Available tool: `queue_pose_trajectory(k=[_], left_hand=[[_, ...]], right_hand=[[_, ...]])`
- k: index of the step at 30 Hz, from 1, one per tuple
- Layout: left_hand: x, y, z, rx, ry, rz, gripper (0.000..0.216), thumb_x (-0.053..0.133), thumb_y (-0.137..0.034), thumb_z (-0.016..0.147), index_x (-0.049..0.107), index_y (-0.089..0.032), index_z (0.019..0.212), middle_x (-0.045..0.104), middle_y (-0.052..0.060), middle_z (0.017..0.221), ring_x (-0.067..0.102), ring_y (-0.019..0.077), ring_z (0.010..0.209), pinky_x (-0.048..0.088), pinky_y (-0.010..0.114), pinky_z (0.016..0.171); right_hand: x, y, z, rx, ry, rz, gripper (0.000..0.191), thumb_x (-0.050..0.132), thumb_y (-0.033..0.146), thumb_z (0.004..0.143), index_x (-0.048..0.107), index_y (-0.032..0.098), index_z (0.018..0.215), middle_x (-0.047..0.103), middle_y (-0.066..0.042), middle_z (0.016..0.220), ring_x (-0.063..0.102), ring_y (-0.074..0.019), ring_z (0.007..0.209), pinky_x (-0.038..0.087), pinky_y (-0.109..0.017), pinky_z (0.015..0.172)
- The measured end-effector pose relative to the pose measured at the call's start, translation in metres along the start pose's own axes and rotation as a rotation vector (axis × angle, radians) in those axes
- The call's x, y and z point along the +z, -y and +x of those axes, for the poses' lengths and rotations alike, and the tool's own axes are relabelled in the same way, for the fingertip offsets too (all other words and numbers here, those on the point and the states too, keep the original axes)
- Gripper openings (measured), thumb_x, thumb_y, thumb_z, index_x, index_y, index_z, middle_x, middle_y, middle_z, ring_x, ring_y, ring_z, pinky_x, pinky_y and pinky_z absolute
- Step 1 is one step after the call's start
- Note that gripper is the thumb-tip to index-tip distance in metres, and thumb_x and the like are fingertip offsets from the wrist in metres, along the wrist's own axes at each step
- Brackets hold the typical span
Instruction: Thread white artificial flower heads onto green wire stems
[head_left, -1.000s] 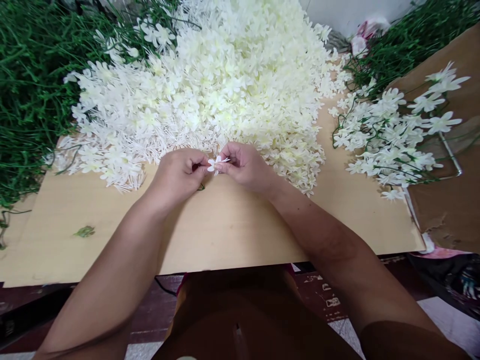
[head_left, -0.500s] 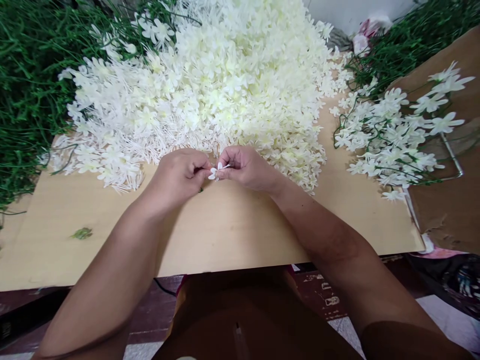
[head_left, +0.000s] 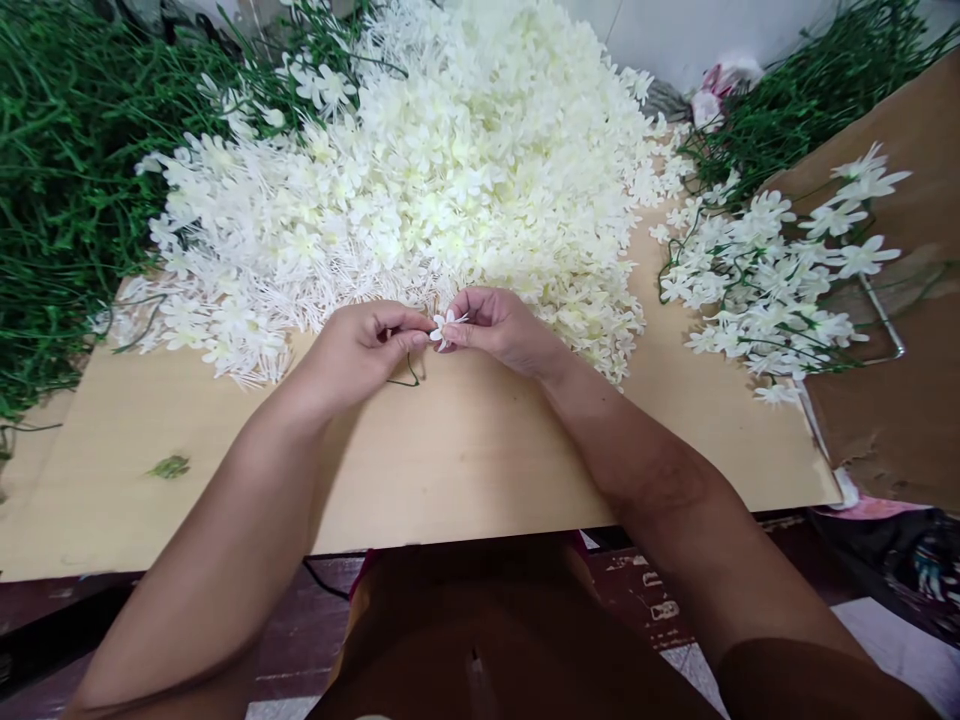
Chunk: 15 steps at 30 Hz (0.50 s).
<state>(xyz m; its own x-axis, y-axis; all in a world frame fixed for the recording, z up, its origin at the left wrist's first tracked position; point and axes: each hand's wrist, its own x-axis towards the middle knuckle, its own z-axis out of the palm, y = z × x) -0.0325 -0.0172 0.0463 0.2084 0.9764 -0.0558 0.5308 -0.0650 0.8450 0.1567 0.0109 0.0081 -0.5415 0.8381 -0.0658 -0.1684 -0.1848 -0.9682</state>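
Between my two hands, above the tan board, is a white artificial flower [head_left: 441,330] with spread petals. My right hand [head_left: 491,325] pinches it between thumb and fingertips, its thin white stamens pointing right. My left hand [head_left: 375,345] is closed on a green stem [head_left: 411,378], whose thin bent end hangs below the fingers. The stem's tip meets the flower at the left fingertips; whether it passes through the flower is hidden. Just beyond both hands lies a big heap of white flower heads [head_left: 480,170].
Green stems [head_left: 67,200] pile up at the left, with more green stems [head_left: 795,110] at the back right. Finished-looking flower sprays [head_left: 772,270] rest near a bent metal rod [head_left: 885,315] and brown cardboard [head_left: 892,420]. A small green scrap [head_left: 169,466] lies on the board [head_left: 465,470].
The flower and both hands have shifted slightly right. More of the green stem now shows beneath my left hand, and the flower has turned to show more of its petals.
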Motion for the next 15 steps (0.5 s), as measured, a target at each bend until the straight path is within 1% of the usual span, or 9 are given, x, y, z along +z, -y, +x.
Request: queue_pose_trajectory(k=[5,8,12,15], left_hand=[[-0.001,0.003,0.001,-0.033,0.03,-0.054,0.02,0.068,-0.035,0.077,0.069,-0.015,0.076,0.063,0.002,0.065,0.053,0.0119,0.057,0.043,0.024,0.056],[0.0,0.005,0.002,-0.036,0.02,-0.052,0.019,0.066,-0.033,0.079,0.065,-0.015,0.074,0.061,0.001,0.064,0.052,0.011,0.057,0.042,0.023,0.056],[0.001,0.006,0.003,-0.048,0.021,-0.026,0.019,0.064,-0.032,0.08,0.059,-0.016,0.07,0.056,-0.001,0.061,0.049,0.0107,0.056,0.042,0.023,0.055],[0.001,0.009,0.003,-0.078,0.081,-0.065,0.027,0.064,-0.04,0.081,0.053,-0.018,0.069,0.05,-0.002,0.058,0.045,0.0099,0.052,0.04,0.022,0.05]], right_hand=[[0.006,0.001,-0.001,-0.003,-0.038,-0.007,0.043,0.092,0.037,0.059,0.058,0.016,0.073,0.065,0.004,0.066,0.061,-0.0072,0.065,0.051,-0.02,0.065],[0.009,-0.001,0.0,-0.025,-0.071,-0.01,0.045,0.092,0.041,0.058,0.058,0.016,0.074,0.063,0.003,0.065,0.057,-0.0071,0.062,0.046,-0.021,0.06],[0.011,-0.005,0.002,-0.064,-0.086,-0.045,0.047,0.092,0.044,0.057,0.058,0.017,0.073,0.06,0.004,0.065,0.054,-0.0074,0.062,0.044,-0.023,0.06],[0.012,-0.006,0.002,-0.096,-0.094,-0.115,0.045,0.09,0.045,0.058,0.058,0.017,0.073,0.057,0.005,0.066,0.051,-0.0075,0.062,0.042,-0.024,0.062]])
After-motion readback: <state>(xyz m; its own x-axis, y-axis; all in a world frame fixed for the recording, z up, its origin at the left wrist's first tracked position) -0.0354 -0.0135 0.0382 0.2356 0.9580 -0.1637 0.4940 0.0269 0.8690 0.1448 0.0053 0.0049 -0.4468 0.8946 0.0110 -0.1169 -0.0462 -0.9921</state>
